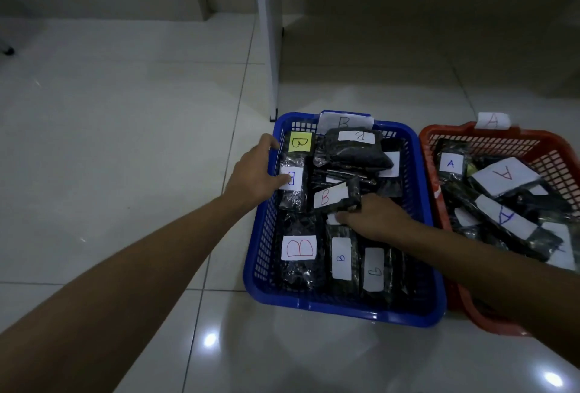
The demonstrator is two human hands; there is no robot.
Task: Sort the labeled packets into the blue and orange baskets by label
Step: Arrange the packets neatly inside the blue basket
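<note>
A blue basket point(342, 309) tagged B sits on the floor, filled with several dark packets bearing B labels. To its right is an orange basket point(489, 138) tagged A, holding several A packets point(505, 174). My right hand point(373, 218) is inside the blue basket and pinches a packet with a red B label point(332, 196), tilted up above the others. My left hand point(255, 173) grips the blue basket's left rim, with a fingertip touching a packet with a blue B label point(293, 179).
Glossy white floor tiles surround the baskets. A white table leg point(270, 47) stands just behind the blue basket's far left corner. A wall skirting runs along the back. Open floor lies to the left.
</note>
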